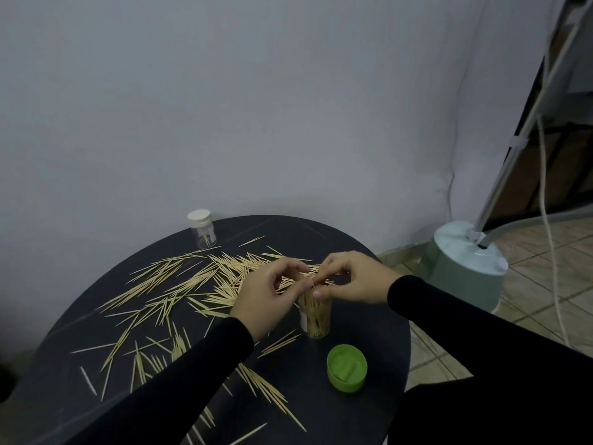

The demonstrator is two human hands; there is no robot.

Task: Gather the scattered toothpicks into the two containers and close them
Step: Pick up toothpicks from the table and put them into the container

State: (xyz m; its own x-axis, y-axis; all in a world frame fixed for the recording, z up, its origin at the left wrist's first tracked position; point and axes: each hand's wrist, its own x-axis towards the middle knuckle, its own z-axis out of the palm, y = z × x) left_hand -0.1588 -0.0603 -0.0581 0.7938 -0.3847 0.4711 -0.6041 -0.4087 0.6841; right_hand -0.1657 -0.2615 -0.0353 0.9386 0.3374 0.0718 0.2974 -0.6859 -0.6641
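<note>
Both hands met over the open jar (315, 316) at the table's centre: the right hand (353, 279) pinched a few toothpicks above its mouth, apparently to drop them in upright, while the left hand (268, 293), fingers curled, seemed to steady them. Loose toothpicks (179, 284) spread from 7 to 11 o'clock. The green lid (346, 367) lay at 5 o'clock near the table (369, 332) edge; the capped jar (202, 229) stood at 11 o'clock on the rim.

Toothpicks (313, 279) are pinched by both hands, left hand (269, 297) and right hand (353, 279), over the open clear container (316, 316); green lid (346, 367) lies nearby.
</note>
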